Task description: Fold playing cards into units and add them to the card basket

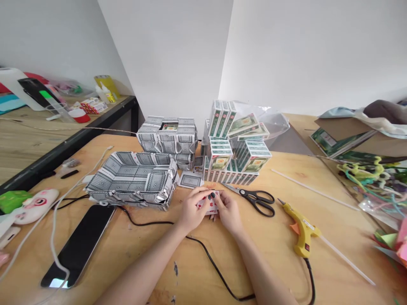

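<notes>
My left hand [194,207] and my right hand [228,212] meet at the middle of the table, both closed on playing cards [208,206] with red pips facing up. How many cards are between them I cannot tell. Just beyond my left hand lie loose cards [190,180], backs up. A tray made of folded playing cards [133,180] stands to the left, and a box of the same make [168,132] sits behind it. Scissors with black handles [257,201] rest beside my right hand. Farther right lies a yellow glue gun [300,231], its nozzle pointing away.
Boxed card decks [235,165] are stacked at the back under clear plastic. Glue sticks [314,189] lie on the right. A phone [79,245] and white cable occupy the left front; a black cord [206,250] runs beneath my forearms. Pipe cleaners [365,171] are heaped far right.
</notes>
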`<state>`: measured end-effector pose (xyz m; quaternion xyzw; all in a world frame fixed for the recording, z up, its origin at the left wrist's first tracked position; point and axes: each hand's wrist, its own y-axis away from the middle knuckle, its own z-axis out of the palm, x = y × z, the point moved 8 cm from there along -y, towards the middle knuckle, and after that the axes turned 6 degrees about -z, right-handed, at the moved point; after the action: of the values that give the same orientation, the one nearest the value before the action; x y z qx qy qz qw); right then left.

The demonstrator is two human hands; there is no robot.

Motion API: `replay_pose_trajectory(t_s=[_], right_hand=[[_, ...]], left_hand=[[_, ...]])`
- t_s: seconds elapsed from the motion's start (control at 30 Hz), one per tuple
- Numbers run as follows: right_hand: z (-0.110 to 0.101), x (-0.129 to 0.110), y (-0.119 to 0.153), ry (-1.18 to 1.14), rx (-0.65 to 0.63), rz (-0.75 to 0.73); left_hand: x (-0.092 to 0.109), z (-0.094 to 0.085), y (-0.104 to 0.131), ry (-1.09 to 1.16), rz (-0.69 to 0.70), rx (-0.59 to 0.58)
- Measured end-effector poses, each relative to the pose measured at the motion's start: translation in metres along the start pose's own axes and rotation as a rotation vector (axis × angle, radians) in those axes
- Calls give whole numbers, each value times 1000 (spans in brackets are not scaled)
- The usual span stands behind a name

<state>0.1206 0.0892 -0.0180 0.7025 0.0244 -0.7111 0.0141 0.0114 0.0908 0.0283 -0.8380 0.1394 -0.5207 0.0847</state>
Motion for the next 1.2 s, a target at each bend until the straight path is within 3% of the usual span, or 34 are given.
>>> replay_pose_trajectory(t_s=[0.17, 0.27, 0.43, 0.6, 0.73, 1.2], right_hand=[[-3, -6, 1, 67, 52, -105], [-10, -10, 3, 248, 119, -204], [-16, -22, 8, 580, 203, -382], [-16, -39, 13, 694, 248, -565], [-12, -50, 15, 758, 233, -665], [-6, -46, 17, 844, 262, -583]], left_hand=[[-20, -7, -1, 18, -179, 108], [-26, -9, -1, 11, -218, 142], [-11, -14, 3, -79, -57, 187], [2, -12, 7, -142, 89, 190], [1, -12, 6, -168, 103, 184], [-2, -15, 5, -231, 69, 230]])
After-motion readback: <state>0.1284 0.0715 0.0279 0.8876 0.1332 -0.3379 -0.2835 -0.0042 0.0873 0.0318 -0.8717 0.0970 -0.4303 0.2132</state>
